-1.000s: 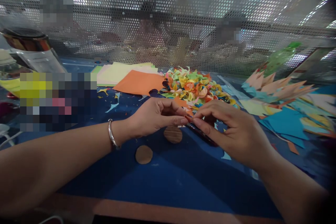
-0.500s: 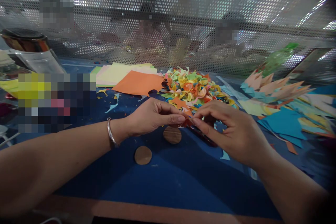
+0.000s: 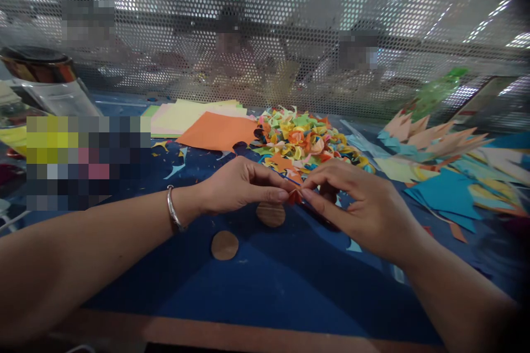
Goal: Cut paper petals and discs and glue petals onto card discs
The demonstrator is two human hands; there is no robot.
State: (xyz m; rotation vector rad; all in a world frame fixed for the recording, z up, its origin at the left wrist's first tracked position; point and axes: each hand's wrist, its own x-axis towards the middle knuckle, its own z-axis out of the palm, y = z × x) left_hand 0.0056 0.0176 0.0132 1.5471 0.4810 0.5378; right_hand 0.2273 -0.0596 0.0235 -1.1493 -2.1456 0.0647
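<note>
Between my two hands is a small folded piece of red paper [image 3: 295,196], its pleats fanning downward. My left hand [image 3: 244,185], with a silver bangle at the wrist, pinches its left side between thumb and fingers. On the right side, my right hand [image 3: 351,196] grips it with thumb and forefinger. A thin blue strip shows just above the paper; what it belongs to I cannot make out. Below the fingers lie two round brown discs, a striped one [image 3: 271,214] and a plain one [image 3: 224,245]. A dark object under my right hand is mostly covered.
Behind my hands sits a heap of colourful folded paper pieces [image 3: 306,135]. Orange paper [image 3: 219,131] and pale sheets [image 3: 182,116] lie left of it. Pointed peach-and-blue paper shapes [image 3: 430,135] and blue sheets [image 3: 445,196] are at right. A perforated metal screen [image 3: 265,77] closes the back.
The red paper is now more visible, with its pleats spread below my fingertips. My left fingertips have shifted slightly left and down, and the blue strip has come into sight.
</note>
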